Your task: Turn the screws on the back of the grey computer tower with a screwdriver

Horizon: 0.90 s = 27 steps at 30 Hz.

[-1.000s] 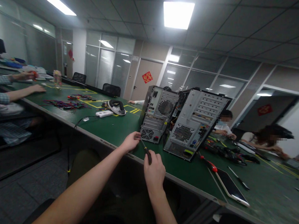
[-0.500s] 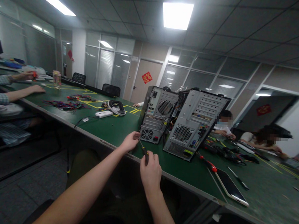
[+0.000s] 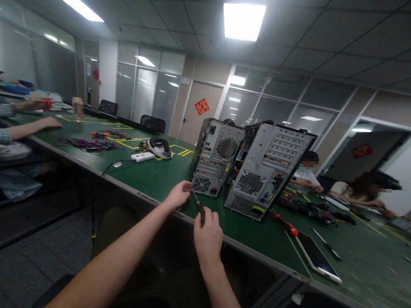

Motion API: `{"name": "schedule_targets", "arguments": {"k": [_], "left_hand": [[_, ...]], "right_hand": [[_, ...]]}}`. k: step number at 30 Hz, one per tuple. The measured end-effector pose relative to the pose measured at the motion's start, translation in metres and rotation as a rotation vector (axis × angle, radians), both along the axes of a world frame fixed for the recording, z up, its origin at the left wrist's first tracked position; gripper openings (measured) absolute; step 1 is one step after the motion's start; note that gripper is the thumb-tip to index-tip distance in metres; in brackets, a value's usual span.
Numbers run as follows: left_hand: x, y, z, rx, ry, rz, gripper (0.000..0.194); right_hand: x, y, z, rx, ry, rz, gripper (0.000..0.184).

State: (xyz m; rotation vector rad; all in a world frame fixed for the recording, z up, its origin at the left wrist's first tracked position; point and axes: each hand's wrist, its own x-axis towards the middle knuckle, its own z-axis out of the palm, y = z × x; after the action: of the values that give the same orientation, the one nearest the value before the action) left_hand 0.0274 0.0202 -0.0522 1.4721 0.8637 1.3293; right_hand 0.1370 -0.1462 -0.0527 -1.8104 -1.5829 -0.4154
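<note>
My right hand [image 3: 208,232] is closed round the dark handle of a screwdriver [image 3: 200,210], which has a yellow band. Its thin shaft points up and left, to the lower left corner of the left computer tower [image 3: 217,147]. At that corner, by the screwdriver's tip, is my left hand [image 3: 180,195], its fingers drawn together. Whatever lies between those fingers is hidden. The tower stands upright with its back panel, fan grilles and ports facing me. Close on its right stands a second computer tower [image 3: 256,175], also back panel toward me.
Right of the towers lie a red-and-black tool [image 3: 291,228], a phone [image 3: 319,257], another screwdriver [image 3: 327,245] and dark cables [image 3: 309,210]. Leftward are a white power strip [image 3: 142,156], a headset-like ring [image 3: 160,148] and coloured wires [image 3: 90,144]. People sit left and right.
My right hand and the screwdriver handle have shifted very slightly to the right. My left hand and both towers stay in place.
</note>
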Motion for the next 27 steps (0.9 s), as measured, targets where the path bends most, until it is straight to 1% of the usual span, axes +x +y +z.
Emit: {"name": "schedule_targets", "arguments": {"k": [12,27], "left_hand": [[-0.0005,0.0035,-0.0039,0.029,0.004,-0.015,0.044],[-0.0010,-0.0006,-0.0022,0.052,0.044,-0.010,0.044]], "right_hand": [[0.0000,0.0000,0.0003,-0.001,0.013,0.015,0.027],[-0.0006,0.0014,0.0001,-0.006,0.014,0.017,0.027]]}}
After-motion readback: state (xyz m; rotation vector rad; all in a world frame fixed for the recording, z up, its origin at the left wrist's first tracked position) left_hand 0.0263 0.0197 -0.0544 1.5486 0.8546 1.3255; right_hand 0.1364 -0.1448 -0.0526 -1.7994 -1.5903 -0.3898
